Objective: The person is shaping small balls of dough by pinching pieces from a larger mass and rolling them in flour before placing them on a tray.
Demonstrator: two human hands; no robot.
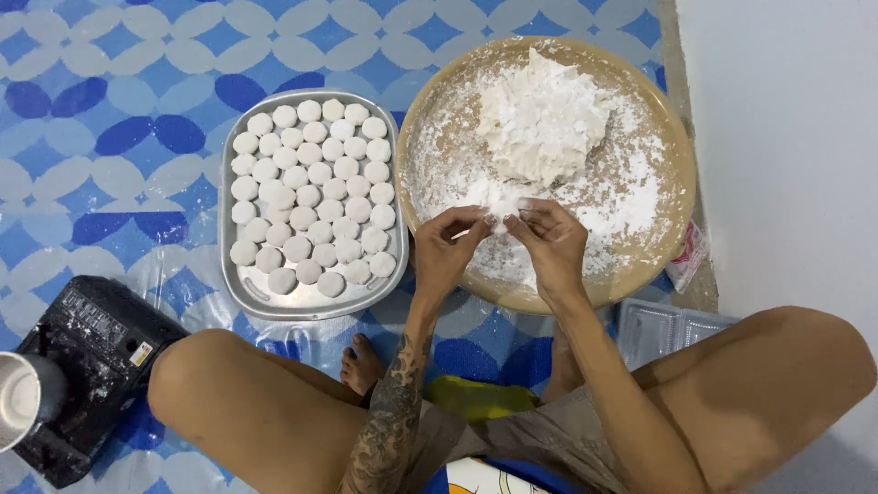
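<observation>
A large round wooden tray (672, 206), dusted with white flour, holds a big mound of white dough (541, 117). Over the tray's near side, my left hand (448, 249) and my right hand (551, 242) meet, fingertips pinching a small piece of white dough (501, 218) between them. To the left lies a rectangular metal tray (227, 265) filled with several rows of small round white dough balls (309, 194).
I sit cross-legged on a blue and white patterned mat (110, 110). A black machine (87, 366) with a metal cup (20, 395) stands at lower left. Clear plastic containers (672, 325) lie by my right knee. A white wall (786, 137) runs along the right.
</observation>
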